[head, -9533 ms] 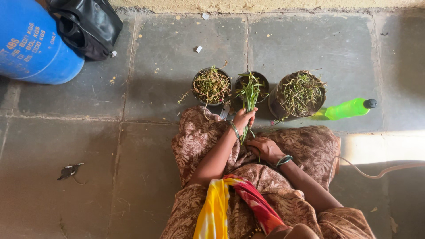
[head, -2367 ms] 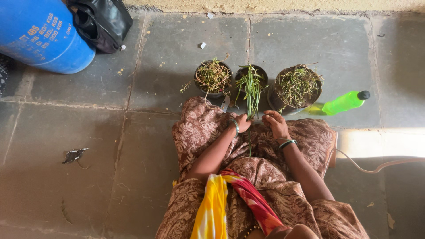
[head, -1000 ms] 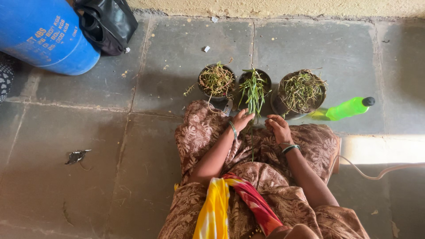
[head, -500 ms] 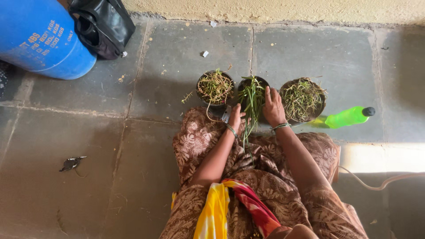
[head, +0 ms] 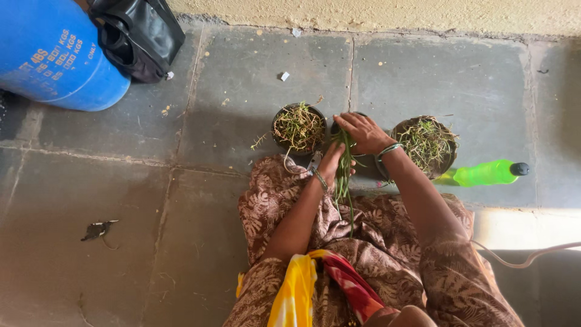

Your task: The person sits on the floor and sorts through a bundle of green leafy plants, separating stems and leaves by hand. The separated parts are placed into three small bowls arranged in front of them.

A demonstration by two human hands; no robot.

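While the person sits on the stone floor (head: 181, 200), both hands work at the middle one of three small pots set in a row.

Left hand: the left hand (head: 334, 162) sits at the near rim of the middle pot, its grip pinching the long green leaves (head: 344, 172) near their base.
Right hand: the right hand (head: 363, 132) lies over the top of the middle pot (head: 336, 127), fingers bent down onto it; whether its grip is pressed on anything, I cannot tell.
Green leaves: they rise from the middle pot and droop toward the person, hanging down over the patterned brown skirt (head: 387, 242).
Middle pot: mostly hidden under the right hand, between the two other pots.
Left pot: the left pot (head: 298, 127) is dark and round, filled with dry tangled stems, just beside the left hand.
Right pot: the right pot (head: 427, 145) holds similar dry stems, just beside the right wrist with its bangle.
Green bottle: the green bottle (head: 487, 172) with a black cap lies on its side, next to the right pot.
Far left: a blue drum (head: 54, 54) with a black bag (head: 136, 36) against it, well apart from the pots.
Lap: a yellow and red cloth (head: 321, 287) lies over the skirt.
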